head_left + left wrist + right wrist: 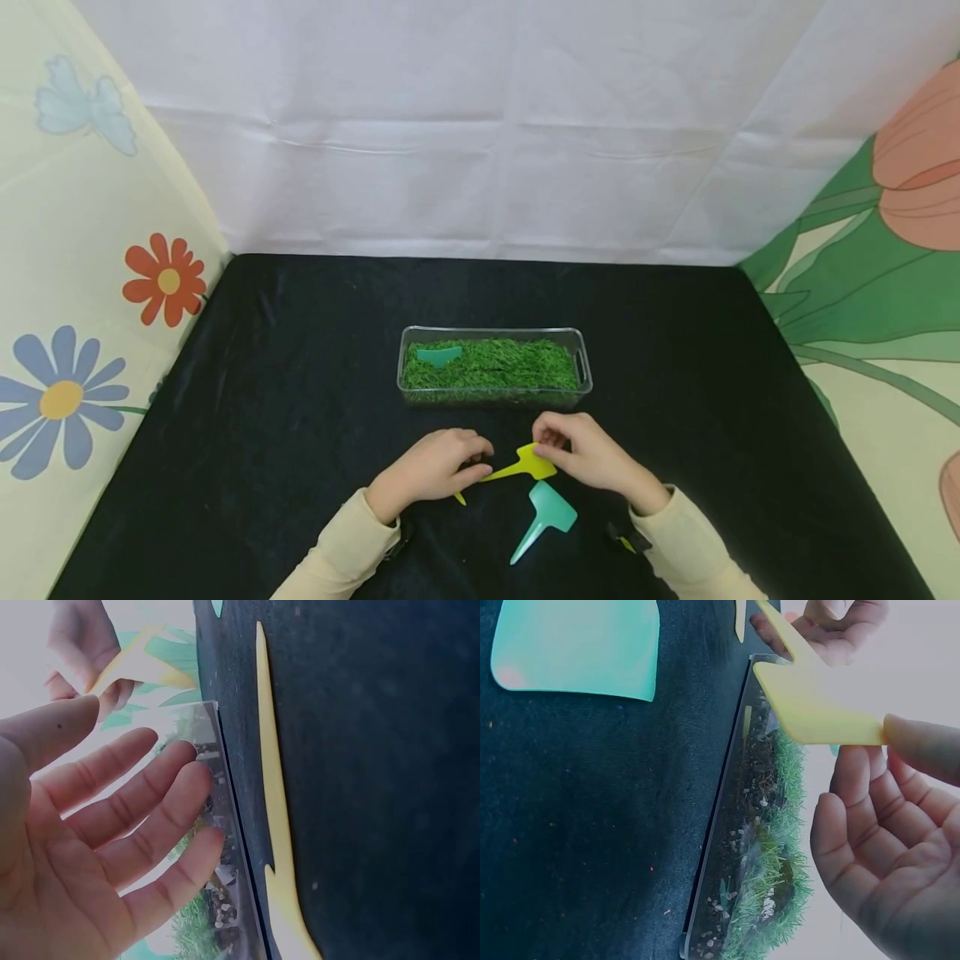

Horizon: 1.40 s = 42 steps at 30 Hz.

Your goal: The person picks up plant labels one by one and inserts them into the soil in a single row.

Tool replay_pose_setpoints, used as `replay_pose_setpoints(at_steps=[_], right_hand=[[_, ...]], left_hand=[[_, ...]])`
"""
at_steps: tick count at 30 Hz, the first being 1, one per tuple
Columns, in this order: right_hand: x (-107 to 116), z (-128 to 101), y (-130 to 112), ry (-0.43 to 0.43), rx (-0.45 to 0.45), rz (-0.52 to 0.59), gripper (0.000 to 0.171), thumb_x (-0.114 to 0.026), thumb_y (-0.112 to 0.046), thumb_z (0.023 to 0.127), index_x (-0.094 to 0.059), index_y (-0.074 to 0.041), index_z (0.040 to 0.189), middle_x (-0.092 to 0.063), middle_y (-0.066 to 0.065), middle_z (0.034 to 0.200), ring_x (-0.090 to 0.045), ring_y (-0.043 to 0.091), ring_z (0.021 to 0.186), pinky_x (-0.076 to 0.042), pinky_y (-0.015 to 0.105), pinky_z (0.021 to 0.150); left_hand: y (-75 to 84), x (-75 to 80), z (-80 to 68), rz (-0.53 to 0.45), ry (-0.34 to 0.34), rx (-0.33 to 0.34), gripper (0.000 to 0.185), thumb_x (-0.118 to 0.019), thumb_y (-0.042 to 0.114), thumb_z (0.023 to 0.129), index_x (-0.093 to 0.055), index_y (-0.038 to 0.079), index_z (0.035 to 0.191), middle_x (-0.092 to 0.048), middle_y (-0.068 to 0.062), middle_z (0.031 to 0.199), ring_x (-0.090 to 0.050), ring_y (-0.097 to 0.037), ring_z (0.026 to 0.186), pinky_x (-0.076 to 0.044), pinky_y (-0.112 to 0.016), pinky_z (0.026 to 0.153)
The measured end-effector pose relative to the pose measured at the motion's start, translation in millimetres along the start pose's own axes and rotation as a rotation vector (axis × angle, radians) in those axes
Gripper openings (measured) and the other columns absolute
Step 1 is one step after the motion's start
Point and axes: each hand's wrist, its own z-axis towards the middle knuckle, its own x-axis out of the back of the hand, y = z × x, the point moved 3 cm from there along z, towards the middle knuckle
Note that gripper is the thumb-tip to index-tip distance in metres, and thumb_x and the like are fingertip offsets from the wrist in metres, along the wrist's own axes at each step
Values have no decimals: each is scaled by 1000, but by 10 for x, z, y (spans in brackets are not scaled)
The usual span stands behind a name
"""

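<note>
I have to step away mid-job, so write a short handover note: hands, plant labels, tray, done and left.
Right hand pinches the head of the yellow label; left hand holds its pointed stem, and the label is clear of the cloth. One green label already stands in the grass tray. Another green label lies on the black cloth, as does a second yellow label. Left, probably: plant these three.

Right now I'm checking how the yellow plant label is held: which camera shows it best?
The head view: the whole yellow plant label shows, right hand pinching its head, left hand at its stake. The right wrist view shows only its head, the left wrist view a distant blurred piece.
</note>
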Motion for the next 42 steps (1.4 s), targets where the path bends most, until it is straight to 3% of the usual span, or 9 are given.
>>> replay_pose_setpoints(at_steps=[9, 20, 30, 42], right_hand=[[-12, -11, 2, 5, -2, -19, 8, -62, -5, 85, -57, -10, 83, -56, -4, 75, -52, 4, 65, -48, 24, 58], [142, 139, -5, 48, 45, -79, 7, -61, -9, 87, -56, -11, 83, -56, -7, 76, -53, 4, 65, -48, 25, 58], [124, 127, -44, 80, 61, -68, 10, -63, -4, 84, -57, -12, 83, -57, -7, 77, -54, 4, 66, -48, 24, 59], [89, 79, -57, 103, 29, -50, 12, -64, 0, 82, -58, -10, 84, -58, -6, 78, -55, 5, 67, -49, 25, 60]], left_hand=[[37, -22, 15, 5, -31, -26, 17, -52, 12, 92, -62, 13, 78, -45, 12, 64, -41, -2, 56, -34, -15, 53], [40, 164, 165, 32, 10, -35, 19, -51, 12, 93, -59, 11, 76, -41, 10, 61, -40, -4, 53, -33, -16, 53], [29, 120, 145, 25, 11, -24, 15, -53, 16, 92, -65, 11, 85, -53, 9, 70, -45, -2, 58, -39, -15, 57], [44, 61, 109, 29, 0, -29, 13, -54, 15, 92, -64, 11, 84, -54, 8, 71, -45, -2, 58, -39, -15, 57]])
